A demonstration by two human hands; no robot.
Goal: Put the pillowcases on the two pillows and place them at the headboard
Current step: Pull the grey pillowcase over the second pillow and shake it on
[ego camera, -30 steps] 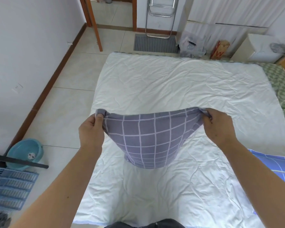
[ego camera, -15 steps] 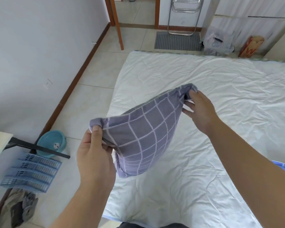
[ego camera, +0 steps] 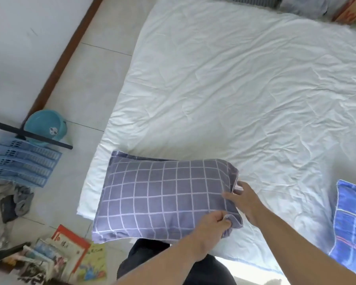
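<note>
Your left hand (ego camera: pixel 215 223) pinches near corner of grey checked pillow (ego camera: pixel 164 198); right hand (ego camera: pixel 244 199), fingers relaxed, rests at same end; long axis runs leftward from both

A gray-purple pillow (ego camera: pixel 162 198) lies flat on the white bed (ego camera: pixel 245 89), near the bed's left corner close to the person. Its case has thin white lines that cross and make little squares. The pillow looks puffy and full — the case covers it all along. Its left end sticks out a bit past the edge of the bed. At its right end the cloth is bunched and wrinkled, and both hands touch that end.

A second pillow (ego camera: pixel 351 227) lies well apart, at the right edge of the view. It is bright blue with pale lines and a thin red line — only part of it shows.
</note>
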